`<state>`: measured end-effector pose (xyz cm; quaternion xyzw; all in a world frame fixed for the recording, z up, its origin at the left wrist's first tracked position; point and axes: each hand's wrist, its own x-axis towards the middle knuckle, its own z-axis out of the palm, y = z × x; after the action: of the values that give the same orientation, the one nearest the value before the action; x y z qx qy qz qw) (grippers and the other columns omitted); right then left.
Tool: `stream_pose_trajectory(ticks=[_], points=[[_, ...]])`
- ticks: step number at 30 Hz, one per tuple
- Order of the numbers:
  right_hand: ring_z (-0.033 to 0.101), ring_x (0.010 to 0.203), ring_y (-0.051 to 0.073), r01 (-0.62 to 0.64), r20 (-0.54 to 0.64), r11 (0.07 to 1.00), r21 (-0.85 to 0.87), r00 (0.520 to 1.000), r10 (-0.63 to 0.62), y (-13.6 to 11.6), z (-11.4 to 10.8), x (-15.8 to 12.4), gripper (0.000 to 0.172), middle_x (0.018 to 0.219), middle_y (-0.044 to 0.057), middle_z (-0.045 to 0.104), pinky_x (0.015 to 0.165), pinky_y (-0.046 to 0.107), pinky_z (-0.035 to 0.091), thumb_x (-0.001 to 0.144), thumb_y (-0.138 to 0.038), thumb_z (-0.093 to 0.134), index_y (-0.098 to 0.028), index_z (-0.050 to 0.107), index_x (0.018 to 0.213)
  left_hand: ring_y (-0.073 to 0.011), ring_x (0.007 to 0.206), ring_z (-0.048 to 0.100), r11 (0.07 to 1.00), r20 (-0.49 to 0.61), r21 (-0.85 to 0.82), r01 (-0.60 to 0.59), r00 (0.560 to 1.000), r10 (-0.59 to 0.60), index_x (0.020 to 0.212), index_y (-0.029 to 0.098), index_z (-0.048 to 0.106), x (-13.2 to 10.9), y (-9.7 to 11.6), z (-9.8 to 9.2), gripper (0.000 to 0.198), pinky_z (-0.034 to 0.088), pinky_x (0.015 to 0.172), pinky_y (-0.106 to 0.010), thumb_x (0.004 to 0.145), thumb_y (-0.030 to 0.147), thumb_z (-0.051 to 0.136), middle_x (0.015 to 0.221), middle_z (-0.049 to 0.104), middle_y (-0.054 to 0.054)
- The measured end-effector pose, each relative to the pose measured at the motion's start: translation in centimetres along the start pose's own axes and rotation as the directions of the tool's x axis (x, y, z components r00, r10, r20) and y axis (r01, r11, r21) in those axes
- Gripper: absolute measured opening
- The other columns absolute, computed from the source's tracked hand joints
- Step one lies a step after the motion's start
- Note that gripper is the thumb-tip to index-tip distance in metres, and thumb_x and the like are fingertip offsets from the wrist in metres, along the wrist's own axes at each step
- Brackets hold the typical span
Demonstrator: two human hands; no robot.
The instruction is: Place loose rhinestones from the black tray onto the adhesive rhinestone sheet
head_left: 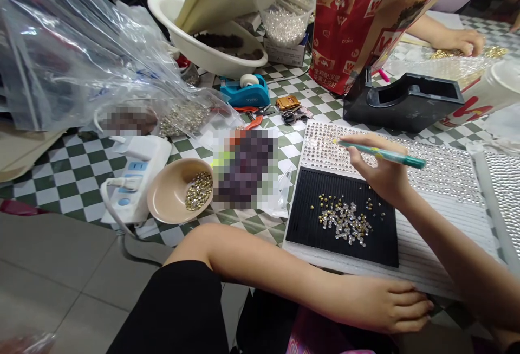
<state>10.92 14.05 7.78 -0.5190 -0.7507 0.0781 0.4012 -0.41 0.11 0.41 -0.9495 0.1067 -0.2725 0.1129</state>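
Observation:
My right hand [379,167] pinches a slim green pen-like stick [385,154]. Its tip points left, over rows of small clear stones [325,140] set on a white board [442,235]. Just below that hand, a black ridged mat [306,224] lies on the board with loose clear and gold-toned rhinestones [345,221] scattered on it. My left hand [402,305] rests palm down by the board's near edge, fingers loosely extended, holding nothing I can see; my left forearm crosses in front of the mat.
A tan bowl [162,197] of stones sits beside a white power strip [142,172]. Behind are a blue tape dispenser [246,91], a black tape dispenser [402,102], a red paper bag [341,23] and a white basin [190,45]. Another person's hand [459,40] touches gold-coloured pieces, far right.

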Motion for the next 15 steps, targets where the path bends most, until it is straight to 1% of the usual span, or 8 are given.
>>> stream_pose_trajectory(ticks=[3,5,7,9,12,15], points=[[0.071,0.077,0.018,-0.022,-0.013,1.000,-0.014,1.000,0.022,-1.4,-2.2,-2.8,0.023,0.088,0.002,0.075,0.072,0.034,0.057,0.085,-0.014,0.058,-0.028,0.073,0.097,-0.0096,0.120,0.062,0.999,-0.043,-0.038,0.016,0.999,-0.017,0.120,0.035,0.066,-0.1,0.2,0.3,0.047,0.044,0.109,-0.026,0.092,0.021,0.032,0.132,0.065,0.005],[0.068,0.068,0.017,-0.040,0.007,0.999,-0.020,0.999,0.040,-2.0,-3.1,-5.2,0.025,0.080,0.001,0.073,0.065,0.032,0.055,0.082,-0.011,0.059,-0.028,0.072,0.096,-0.0111,0.121,0.062,0.999,-0.051,-0.047,0.009,0.999,-0.012,0.120,0.034,0.067,-0.1,0.2,0.4,0.046,0.043,0.111,-0.028,0.091,0.020,0.033,0.132,0.066,0.005],[0.066,0.064,0.017,-0.067,0.021,0.998,-0.011,0.997,0.068,-2.3,-3.4,-7.3,0.029,0.078,0.001,0.072,0.061,0.032,0.053,0.081,-0.009,0.059,-0.028,0.072,0.098,-0.0124,0.126,0.058,0.999,-0.020,-0.035,-0.008,1.000,0.007,0.122,0.034,0.065,-0.1,0.1,0.4,0.047,0.040,0.115,-0.030,0.091,0.020,0.033,0.135,0.064,0.005],[0.064,0.060,0.017,-0.091,0.008,0.996,0.016,0.996,0.090,-2.5,-3.4,-8.8,0.031,0.075,0.001,0.071,0.056,0.033,0.052,0.080,-0.009,0.059,-0.029,0.072,0.099,-0.0123,0.130,0.055,0.999,0.017,-0.026,-0.026,1.000,0.027,0.124,0.035,0.064,0.0,0.1,0.2,0.048,0.038,0.118,-0.033,0.092,0.019,0.031,0.136,0.062,0.007],[0.063,0.058,0.017,-0.119,-0.007,0.992,0.035,0.993,0.119,-2.9,-3.0,-9.7,0.033,0.071,0.000,0.069,0.053,0.033,0.052,0.082,-0.010,0.057,-0.032,0.074,0.100,-0.0112,0.130,0.054,0.999,0.063,-0.026,-0.041,0.997,0.043,0.124,0.039,0.062,0.1,0.2,0.2,0.053,0.037,0.119,-0.035,0.091,0.017,0.027,0.135,0.063,0.010],[0.064,0.060,0.018,-0.135,0.015,0.990,0.033,0.991,0.134,-3.3,-2.7,-9.6,0.036,0.075,0.000,0.070,0.056,0.035,0.055,0.085,-0.011,0.053,-0.036,0.074,0.102,-0.0112,0.131,0.053,0.998,0.093,-0.038,-0.046,0.994,0.049,0.126,0.039,0.061,0.2,0.4,0.2,0.055,0.036,0.120,-0.036,0.091,0.016,0.025,0.137,0.062,0.010]])
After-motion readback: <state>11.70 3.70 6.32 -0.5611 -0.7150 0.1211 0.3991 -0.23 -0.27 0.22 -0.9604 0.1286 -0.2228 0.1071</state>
